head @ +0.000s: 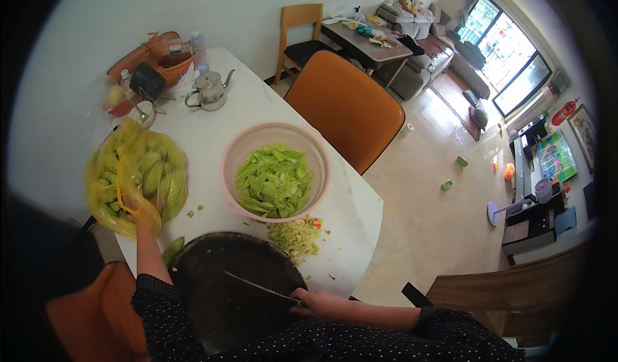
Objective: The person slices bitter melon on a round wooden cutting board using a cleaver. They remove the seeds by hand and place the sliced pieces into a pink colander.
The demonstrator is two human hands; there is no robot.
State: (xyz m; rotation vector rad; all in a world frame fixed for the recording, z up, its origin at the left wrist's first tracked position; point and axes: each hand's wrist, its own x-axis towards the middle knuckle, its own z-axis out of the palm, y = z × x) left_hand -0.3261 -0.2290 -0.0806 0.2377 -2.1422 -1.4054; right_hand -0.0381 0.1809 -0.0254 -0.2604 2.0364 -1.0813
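Note:
My left hand (pixel 137 212) reaches into a yellow plastic bag (pixel 169 154) of bitter melons at the table's left; its fingers are hidden by the film. In my right hand (pixel 311 301) is a knife (pixel 260 287), its blade above the round dark chopping board (pixel 231 265). One bitter melon (pixel 173 250) lies against the board's left edge. Behind the board stands a pink colander (pixel 229 188) holding sliced bitter melon (pixel 275 181). A heap of pale pith and seeds (pixel 297 236), with some red bits, lies between colander and board.
A steel teapot (pixel 210 91), a bowl with a spoon (pixel 145 113), a wicker basket (pixel 176 69) and a plastic bottle (pixel 198 50) stand at the back left of the white table (pixel 357 202). An orange chair (pixel 347 106) touches the far right side.

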